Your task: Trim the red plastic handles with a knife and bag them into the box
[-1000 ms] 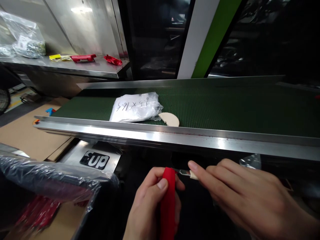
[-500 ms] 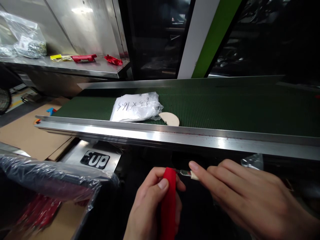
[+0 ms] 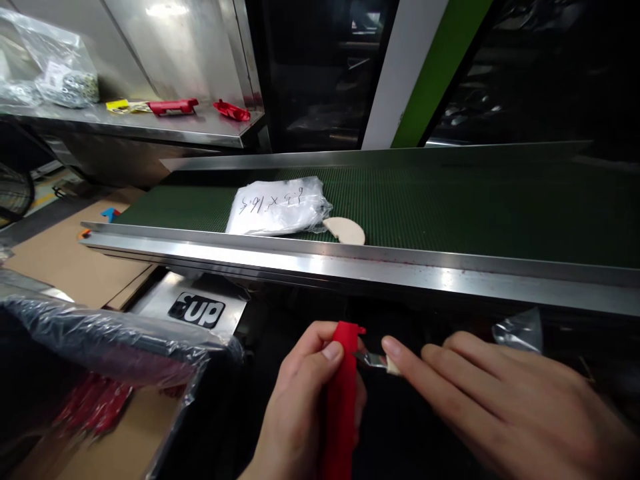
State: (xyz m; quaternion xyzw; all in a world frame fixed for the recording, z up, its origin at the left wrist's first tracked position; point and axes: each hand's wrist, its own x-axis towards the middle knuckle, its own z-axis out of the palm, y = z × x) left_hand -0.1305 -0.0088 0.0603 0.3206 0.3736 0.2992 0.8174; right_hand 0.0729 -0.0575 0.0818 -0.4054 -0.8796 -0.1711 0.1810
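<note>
My left hand (image 3: pixel 303 393) is closed around a long red plastic part (image 3: pixel 343 400), thumb on its face near the upper end. A small red nub sticks out at that end's right corner. My right hand (image 3: pixel 495 393) grips a knife (image 3: pixel 373 360) with a short metal blade and a pale handle end, the index finger stretched along it. The blade's tip lies at the right edge of the red part, just below the nub; whether it touches is hard to tell. Most of the handle is hidden by my right hand.
Beyond my hands runs a green conveyor belt (image 3: pixel 425 207) with a metal rail (image 3: pixel 300 248). On it lie a marked plastic bag (image 3: pixel 275 205) and a beige disc piece (image 3: pixel 349 231). At left stands a plastic-lined bin (image 3: pixel 125 331) holding red parts. Red pieces (image 3: pixel 173 107) rest on a steel shelf (image 3: pixel 165 131).
The blade has shifted down along the red part's right edge, below its upper end. The red nub now shows at the top corner. The view has moved slightly.
</note>
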